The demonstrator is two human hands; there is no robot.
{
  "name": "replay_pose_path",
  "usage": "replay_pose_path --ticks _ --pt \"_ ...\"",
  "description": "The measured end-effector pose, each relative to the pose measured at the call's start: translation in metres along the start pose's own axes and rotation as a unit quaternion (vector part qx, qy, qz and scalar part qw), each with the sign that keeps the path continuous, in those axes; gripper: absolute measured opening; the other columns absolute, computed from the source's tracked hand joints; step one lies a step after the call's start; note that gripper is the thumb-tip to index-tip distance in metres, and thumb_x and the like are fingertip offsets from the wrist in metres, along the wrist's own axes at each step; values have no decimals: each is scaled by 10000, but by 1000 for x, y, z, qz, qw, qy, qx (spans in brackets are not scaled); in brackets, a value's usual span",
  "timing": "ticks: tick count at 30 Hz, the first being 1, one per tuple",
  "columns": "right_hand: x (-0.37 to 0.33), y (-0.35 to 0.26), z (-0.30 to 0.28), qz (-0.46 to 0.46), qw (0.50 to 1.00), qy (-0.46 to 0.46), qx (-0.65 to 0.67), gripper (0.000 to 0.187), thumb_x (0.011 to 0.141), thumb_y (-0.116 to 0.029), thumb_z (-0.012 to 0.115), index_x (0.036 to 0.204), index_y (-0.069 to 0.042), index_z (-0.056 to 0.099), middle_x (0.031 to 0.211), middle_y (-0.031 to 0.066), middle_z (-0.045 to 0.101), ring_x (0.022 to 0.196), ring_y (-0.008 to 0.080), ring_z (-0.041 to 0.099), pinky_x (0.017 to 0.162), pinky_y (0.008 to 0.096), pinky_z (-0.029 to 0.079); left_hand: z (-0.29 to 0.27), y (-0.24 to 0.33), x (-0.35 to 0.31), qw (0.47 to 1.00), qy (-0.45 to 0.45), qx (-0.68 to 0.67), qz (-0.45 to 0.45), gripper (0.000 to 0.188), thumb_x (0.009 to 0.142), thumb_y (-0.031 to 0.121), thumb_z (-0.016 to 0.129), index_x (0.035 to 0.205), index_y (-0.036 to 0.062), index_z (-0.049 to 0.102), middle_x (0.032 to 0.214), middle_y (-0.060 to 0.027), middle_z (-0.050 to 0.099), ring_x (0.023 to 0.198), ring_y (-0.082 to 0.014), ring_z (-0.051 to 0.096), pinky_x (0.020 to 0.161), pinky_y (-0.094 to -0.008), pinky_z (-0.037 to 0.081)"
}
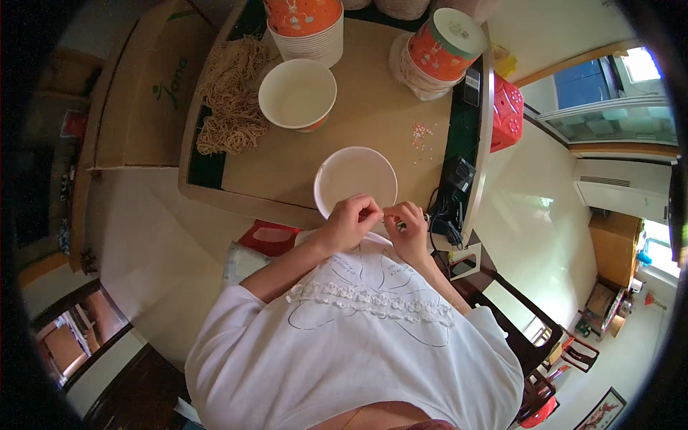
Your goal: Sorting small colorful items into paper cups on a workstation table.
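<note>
My left hand (354, 221) and my right hand (406, 231) meet close together over the near edge of a pale round tub (355, 179) at the front of the table. Fingertips of both hands are pinched. A tiny pale thing seems to lie between them, too small to make out. Behind the tub, to the left, stands a white paper tub (295, 93) with an orange-patterned outside. Beside it spreads a loose heap of tan string (233, 100). Small pink and white bits (421, 135) lie scattered on the table at the right.
Stacked orange paper tubs (304, 43) stand at the back left, another upside-down stack (441, 54) at the back right. A black adapter with cables (462, 174) lies along the table's right edge. A cardboard box (154, 93) is on the left, a red stool (506, 115) on the right.
</note>
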State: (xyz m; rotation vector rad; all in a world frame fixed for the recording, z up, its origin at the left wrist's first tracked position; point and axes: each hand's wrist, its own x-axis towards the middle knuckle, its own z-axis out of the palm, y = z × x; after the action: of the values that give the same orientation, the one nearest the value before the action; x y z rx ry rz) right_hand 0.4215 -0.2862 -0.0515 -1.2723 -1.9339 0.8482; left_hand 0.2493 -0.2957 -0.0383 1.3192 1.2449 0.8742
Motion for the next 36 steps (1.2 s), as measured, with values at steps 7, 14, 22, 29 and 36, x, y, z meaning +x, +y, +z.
replay_pose_path --ticks 7,14,22,29,36 --pt "-11 23 2 34 999 2 18 107 676 -2 656 748 -54 596 749 86 538 740 266 540 645 357 403 -6 18 -9 993 -31 -105 -35 75 842 44 595 786 21 551 767 11 502 668 -60 467 595 -210 389" --pt "-2 22 0 66 996 0 52 91 697 15 636 747 -42 587 736 108 551 689 280 551 624 351 416 0 38 -9 981 -114 -153 17 70 842 23 582 782 38 549 772 15 502 690 -56 457 608 -204 377" --pt "13 -18 -26 65 986 -81 133 223 698 -38 645 891 1 538 766 149 548 788 328 582 671 330 463 9 69 13 971 -92 -196 101 53 840 -4 569 800 31 563 791 -9 520 694 -60 459 598 -208 370" --pt "47 -39 -56 13 993 -67 97 476 699 -67 672 1140 -30 496 997 144 591 858 316 608 737 340 493 11 103 46 915 -212 -297 172 57 850 29 602 808 21 564 825 -48 540 797 -119 502 667 -223 400" --pt "88 -7 -88 241 914 -20 325 404 914 -210 505 1278 -41 456 1117 97 598 985 145 570 848 274 459 17 136 93 903 -228 -216 293 33 817 5 616 817 11 584 779 -38 517 658 -108 488 533 -237 389"
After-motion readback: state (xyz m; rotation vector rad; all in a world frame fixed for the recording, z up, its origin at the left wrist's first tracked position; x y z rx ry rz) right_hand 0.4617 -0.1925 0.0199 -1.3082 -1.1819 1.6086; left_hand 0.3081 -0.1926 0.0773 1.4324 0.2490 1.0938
